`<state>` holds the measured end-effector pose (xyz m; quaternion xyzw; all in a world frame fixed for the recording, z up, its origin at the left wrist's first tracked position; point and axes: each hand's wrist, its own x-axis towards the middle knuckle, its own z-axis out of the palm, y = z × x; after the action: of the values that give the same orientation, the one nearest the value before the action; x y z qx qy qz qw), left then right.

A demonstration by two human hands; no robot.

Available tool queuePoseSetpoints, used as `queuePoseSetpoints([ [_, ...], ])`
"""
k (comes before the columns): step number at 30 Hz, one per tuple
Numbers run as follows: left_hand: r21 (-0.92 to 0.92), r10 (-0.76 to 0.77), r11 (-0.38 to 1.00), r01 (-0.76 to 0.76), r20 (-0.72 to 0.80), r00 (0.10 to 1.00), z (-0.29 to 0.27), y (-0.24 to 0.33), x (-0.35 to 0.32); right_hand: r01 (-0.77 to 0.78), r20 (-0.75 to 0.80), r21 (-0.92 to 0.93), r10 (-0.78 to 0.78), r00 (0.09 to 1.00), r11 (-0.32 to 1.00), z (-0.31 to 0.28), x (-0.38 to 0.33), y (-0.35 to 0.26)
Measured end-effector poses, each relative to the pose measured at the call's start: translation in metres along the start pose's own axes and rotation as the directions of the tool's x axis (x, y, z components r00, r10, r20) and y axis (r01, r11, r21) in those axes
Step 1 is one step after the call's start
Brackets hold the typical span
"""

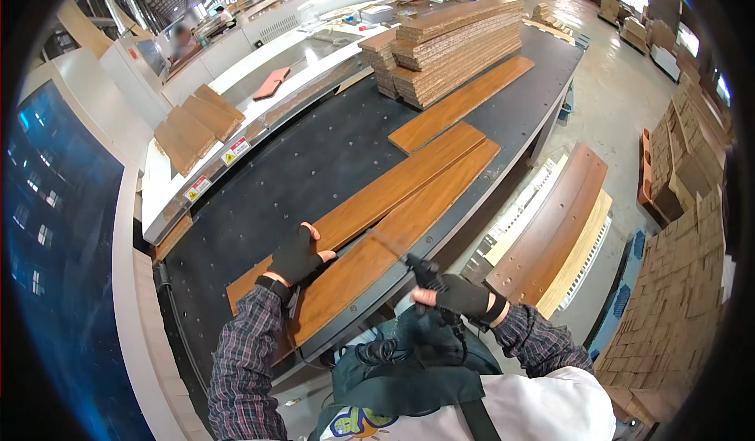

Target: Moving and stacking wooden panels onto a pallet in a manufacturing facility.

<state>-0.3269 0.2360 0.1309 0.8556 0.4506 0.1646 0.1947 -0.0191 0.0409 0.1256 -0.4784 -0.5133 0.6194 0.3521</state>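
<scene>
Planks lie side by side on the black worktable (314,166). The left hand (297,254) rests flat on the near plank (370,252), fingers open; the right hand (448,291), at four o'clock, pinches its edge, apparently aligning it, which needs a steady push.

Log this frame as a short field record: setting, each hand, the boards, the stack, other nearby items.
setting: workshop, black perforated table
left hand: gloved, resting flat on two long wooden boards lying side by side
right hand: gloved, at the table's near edge, by the nearer board's side
third board: lies apart, farther up the table
stack of boards: at the table's far end
beside table: dark and pale panels to the right
</scene>
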Motion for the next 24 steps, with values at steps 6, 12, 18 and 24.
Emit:
queuePoseSetpoints([
  [6, -0.081, -0.101, 0.990, 0.118, 0.183, 0.978, -0.037, -0.012, -0.018, -0.024, -0.214, 0.260, 0.082, 0.973, 0.965, -0.024, 0.003, 0.006],
  [12, 0.073, -0.183, 0.981, 0.178, 0.073, 0.980, -0.044, -0.031, -0.041, -0.042, 0.041, -0.074, 0.045, 0.998, 0.996, 0.004, -0.004, -0.010],
  [18, 0.050, -0.048, 0.997, 0.052, -0.090, 0.995, -0.012, -0.032, -0.014, 0.144, 0.048, -0.124, -0.139, 0.989, 0.982, 0.017, 0.005, 0.008],
  [24, 0.035, -0.077, 0.996, 0.079, -0.050, 0.996, 0.003, -0.014, 0.037, 0.042, -0.186, 0.226, 0.000, 0.983, 0.973, 0.010, 0.008, 0.008],
])
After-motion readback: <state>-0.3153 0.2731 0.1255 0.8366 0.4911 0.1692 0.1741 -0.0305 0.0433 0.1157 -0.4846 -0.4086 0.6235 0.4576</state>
